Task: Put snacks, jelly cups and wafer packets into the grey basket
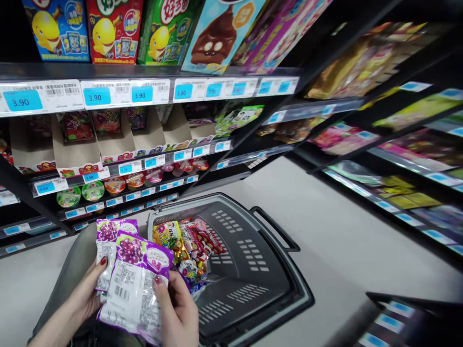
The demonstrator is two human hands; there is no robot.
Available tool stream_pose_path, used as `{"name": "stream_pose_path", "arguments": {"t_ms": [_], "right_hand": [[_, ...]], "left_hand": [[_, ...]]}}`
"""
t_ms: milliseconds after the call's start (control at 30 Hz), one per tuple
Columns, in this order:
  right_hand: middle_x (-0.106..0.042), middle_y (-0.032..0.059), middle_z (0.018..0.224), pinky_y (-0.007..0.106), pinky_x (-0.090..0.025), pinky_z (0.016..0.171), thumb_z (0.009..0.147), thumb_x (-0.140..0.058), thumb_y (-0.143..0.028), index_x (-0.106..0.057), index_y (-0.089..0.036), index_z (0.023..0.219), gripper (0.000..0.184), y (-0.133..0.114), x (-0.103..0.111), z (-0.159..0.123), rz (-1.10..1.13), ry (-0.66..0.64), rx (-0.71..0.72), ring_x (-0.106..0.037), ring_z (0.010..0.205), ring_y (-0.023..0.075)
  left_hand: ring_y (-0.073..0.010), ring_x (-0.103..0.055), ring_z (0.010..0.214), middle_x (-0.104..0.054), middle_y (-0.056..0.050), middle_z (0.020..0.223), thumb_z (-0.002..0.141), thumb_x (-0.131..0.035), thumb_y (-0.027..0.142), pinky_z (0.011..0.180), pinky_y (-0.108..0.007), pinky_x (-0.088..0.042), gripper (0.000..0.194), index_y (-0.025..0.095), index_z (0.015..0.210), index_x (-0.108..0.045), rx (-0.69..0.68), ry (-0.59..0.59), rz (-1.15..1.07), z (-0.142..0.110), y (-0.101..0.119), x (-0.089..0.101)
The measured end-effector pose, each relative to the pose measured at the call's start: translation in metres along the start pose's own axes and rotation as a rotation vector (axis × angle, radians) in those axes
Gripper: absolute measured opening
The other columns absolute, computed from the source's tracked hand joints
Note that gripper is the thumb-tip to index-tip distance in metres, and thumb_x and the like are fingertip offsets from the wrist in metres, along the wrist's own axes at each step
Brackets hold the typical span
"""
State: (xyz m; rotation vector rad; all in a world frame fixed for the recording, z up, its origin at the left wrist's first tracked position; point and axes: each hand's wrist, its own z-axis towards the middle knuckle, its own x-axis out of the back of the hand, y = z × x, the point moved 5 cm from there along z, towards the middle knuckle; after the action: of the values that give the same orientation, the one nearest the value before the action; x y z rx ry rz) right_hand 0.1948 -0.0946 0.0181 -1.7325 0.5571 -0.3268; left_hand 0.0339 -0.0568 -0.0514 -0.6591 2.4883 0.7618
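Note:
My left hand (88, 289) is closed around a grape candy bag (106, 248), purple and white, partly hidden behind a second one. That second grape candy bag (132, 284) is pinched by its right side between the thumb and fingers of my right hand (177, 303). Its back faces me, with printed text, a barcode and a picture of purple grapes. Just beyond both bags stands a dark grey shopping basket (253, 212). Several colourful snack packets (191, 246) lie at its left end, some of them hidden by the bag in my right hand.
A shelf unit (144, 72) on the left carries snack boxes (115, 31), cardboard trays of candy bags (75, 144) and round cups (93, 191), with price tags along its edges. More shelves (390, 159) run along the right. Pale floor (289, 188) lies between them. A dark rack (390, 323) stands bottom right.

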Motion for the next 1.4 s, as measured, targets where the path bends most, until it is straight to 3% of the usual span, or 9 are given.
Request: {"name": "stream_pose_path", "arguments": {"t_ms": [267, 400, 633, 833, 967, 1067, 1167, 1300, 1400], "right_hand": [[-0.062, 0.0024, 0.073, 0.027, -0.045, 0.067, 0.072, -0.064, -0.043, -0.058, -0.018, 0.078, 0.026, -0.014, 0.027, 0.013, 0.012, 0.098, 0.051, -0.055, 0.07, 0.0181], [-0.059, 0.0014, 0.069, 0.025, -0.043, 0.062, 0.073, -0.062, -0.043, -0.057, -0.018, 0.076, 0.026, -0.013, 0.032, 0.014, 0.006, 0.122, 0.064, -0.052, 0.066, 0.0162], [-0.059, -0.0006, 0.068, 0.024, -0.044, 0.062, 0.072, -0.065, -0.043, -0.056, -0.019, 0.075, 0.025, -0.009, 0.039, 0.015, 0.117, 0.162, 0.0, -0.052, 0.064, 0.0145], [-0.063, 0.0014, 0.075, 0.025, -0.042, 0.051, 0.068, -0.064, -0.045, -0.057, -0.021, 0.082, 0.028, -0.004, 0.03, 0.028, 0.357, 0.013, -0.173, -0.056, 0.059, 0.0157], [-0.04, -0.0077, 0.054, 0.018, -0.026, 0.034, 0.074, -0.056, -0.046, -0.047, -0.022, 0.072, 0.025, 0.003, 0.022, 0.036, 0.676, -0.177, -0.198, -0.027, 0.033, 0.005], [-0.022, -0.0128, 0.049, 0.015, -0.009, 0.028, 0.081, -0.05, -0.043, -0.041, -0.022, 0.07, 0.025, 0.015, 0.017, 0.034, 0.881, -0.285, -0.245, -0.001, 0.029, 0.0016], [-0.017, -0.0141, 0.047, 0.015, -0.002, 0.028, 0.084, -0.045, -0.042, -0.039, -0.023, 0.07, 0.025, 0.022, 0.013, 0.032, 0.983, -0.327, -0.272, 0.005, 0.028, 0.0011], [-0.026, -0.0118, 0.05, 0.016, -0.015, 0.029, 0.08, -0.048, -0.044, -0.041, -0.022, 0.07, 0.025, 0.025, 0.023, 0.041, 0.837, -0.258, -0.246, -0.008, 0.029, 0.0026], [-0.042, -0.0057, 0.056, 0.02, -0.034, 0.04, 0.075, -0.049, -0.049, -0.045, -0.022, 0.071, 0.028, 0.037, 0.067, 0.059, 0.388, 0.054, -0.147, -0.035, 0.039, 0.0079]], "left_hand": [[-0.0249, -0.066, 0.054, -0.072, -0.01, 0.077, 0.072, -0.068, 0.031, 0.034, -0.028, -0.047, 0.053, 0.012, 0.117, -0.048, -0.072, 0.047, 0.196, 0.002, 0.018, 0.023], [-0.0185, -0.057, 0.041, -0.066, -0.001, 0.059, 0.071, -0.067, 0.031, 0.033, -0.027, -0.045, 0.041, 0.013, 0.105, -0.052, -0.083, 0.092, 0.218, 0.0, 0.026, 0.027], [-0.0156, -0.053, 0.038, -0.064, 0.001, 0.054, 0.068, -0.071, 0.033, 0.032, -0.024, -0.043, 0.054, 0.014, 0.114, -0.05, -0.083, 0.075, 0.222, 0.004, 0.026, 0.028], [-0.0158, -0.054, 0.035, -0.064, 0.0, 0.054, 0.072, -0.066, 0.026, 0.029, -0.022, -0.042, 0.033, 0.015, 0.101, -0.054, -0.061, 0.13, 0.225, 0.007, 0.026, 0.03], [-0.0149, -0.053, 0.032, -0.065, 0.001, 0.055, 0.067, -0.069, 0.021, 0.025, -0.022, -0.04, 0.032, 0.016, 0.096, -0.055, -0.057, 0.17, 0.172, 0.009, 0.026, 0.034], [-0.015, -0.053, 0.033, -0.065, 0.001, 0.054, 0.064, -0.071, 0.02, 0.025, -0.022, -0.041, 0.031, 0.017, 0.091, -0.056, -0.052, 0.15, 0.17, 0.01, 0.024, 0.034], [-0.0144, -0.053, 0.032, -0.064, 0.001, 0.052, 0.063, -0.071, 0.02, 0.025, -0.021, -0.041, 0.028, 0.016, 0.087, -0.057, -0.044, 0.162, 0.189, 0.008, 0.022, 0.034], [-0.0127, -0.052, 0.032, -0.066, 0.001, 0.054, 0.063, -0.071, 0.018, 0.026, -0.019, -0.041, 0.025, 0.016, 0.084, -0.058, -0.062, 0.18, 0.207, 0.006, 0.022, 0.03], [-0.0127, -0.052, 0.033, -0.067, 0.0, 0.057, 0.064, -0.071, 0.018, 0.026, -0.019, -0.041, 0.025, 0.016, 0.085, -0.058, -0.066, 0.167, 0.214, 0.005, 0.024, 0.027]]}}
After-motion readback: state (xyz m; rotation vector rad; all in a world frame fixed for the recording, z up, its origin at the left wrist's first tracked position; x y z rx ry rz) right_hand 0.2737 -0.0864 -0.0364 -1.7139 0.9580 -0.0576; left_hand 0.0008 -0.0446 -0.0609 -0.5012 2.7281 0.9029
